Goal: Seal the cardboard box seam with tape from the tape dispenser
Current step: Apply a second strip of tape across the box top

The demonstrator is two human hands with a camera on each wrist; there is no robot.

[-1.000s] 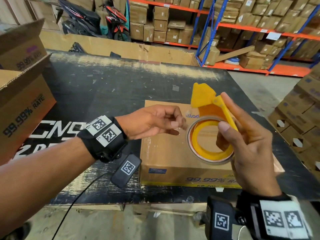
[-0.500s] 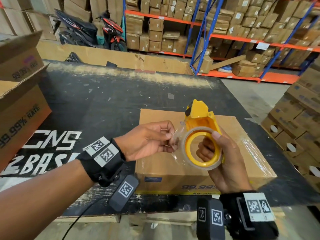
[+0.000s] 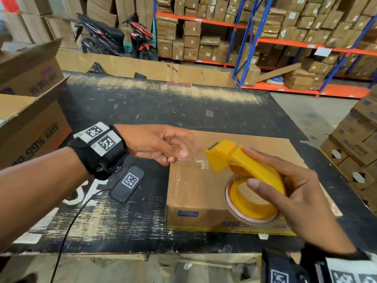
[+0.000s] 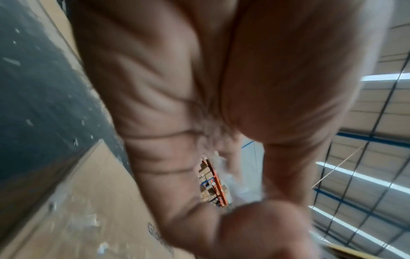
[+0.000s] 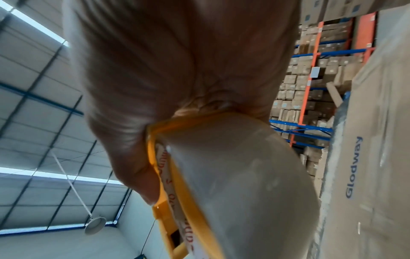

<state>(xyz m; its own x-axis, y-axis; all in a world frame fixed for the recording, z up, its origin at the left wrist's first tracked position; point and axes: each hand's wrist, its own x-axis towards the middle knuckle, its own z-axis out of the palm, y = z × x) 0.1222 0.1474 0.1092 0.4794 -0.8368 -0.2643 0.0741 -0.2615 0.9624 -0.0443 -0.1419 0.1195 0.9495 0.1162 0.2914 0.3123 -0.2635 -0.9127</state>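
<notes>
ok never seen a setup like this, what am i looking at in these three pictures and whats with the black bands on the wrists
There is no machine here: a person works with bare hands and wears three cameras. The big picture comes from a camera on the head, looking down at a black table. The black bands are straps that carry a camera on each wrist, and the other two pictures come from those, looking along the palm, so they show mostly blurred skin.

On the table lies a closed cardboard box. The right hand grips a yellow tape dispenser with a roll of clear tape on it, above the box. The left hand pinches the loose end of the tape between its fingers, near the box's left edge. More boxes stand at the left, with shelves of boxes and a scooter behind.
</notes>
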